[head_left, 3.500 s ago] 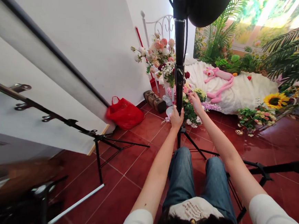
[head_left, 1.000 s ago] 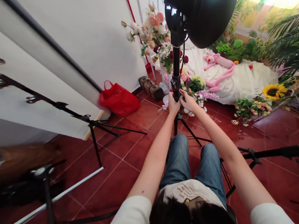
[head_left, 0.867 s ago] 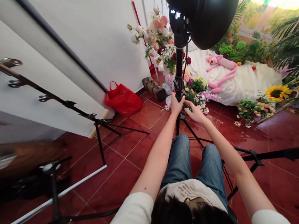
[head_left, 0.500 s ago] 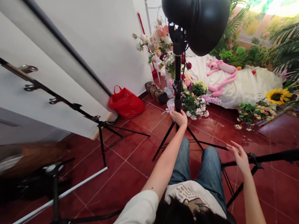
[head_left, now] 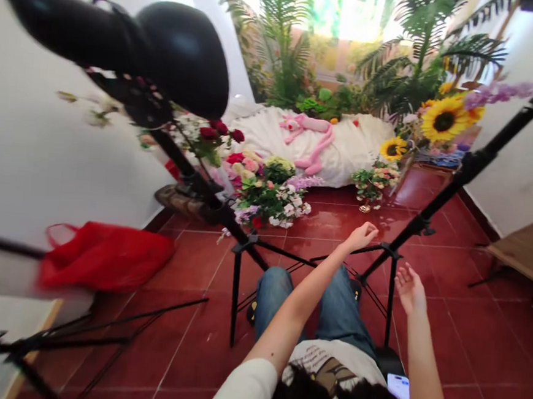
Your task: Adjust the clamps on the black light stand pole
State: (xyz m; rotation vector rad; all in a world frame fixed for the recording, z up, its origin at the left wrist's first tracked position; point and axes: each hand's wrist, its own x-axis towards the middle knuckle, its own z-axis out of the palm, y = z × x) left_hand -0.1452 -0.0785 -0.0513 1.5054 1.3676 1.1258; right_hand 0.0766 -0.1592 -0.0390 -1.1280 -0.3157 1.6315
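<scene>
Hands are apart near black stand [head_left: 444, 197]; right hand [head_left: 411, 291] is unfolded, left hand [head_left: 361, 236] curls, how tightly I cannot tell.

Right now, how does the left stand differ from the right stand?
The left stand shows a black lamp on top; the right stand runs out of frame. In the picture, the left stand tilts toward the upper left, the right stand toward the upper right. Both are black with spread legs.
</scene>
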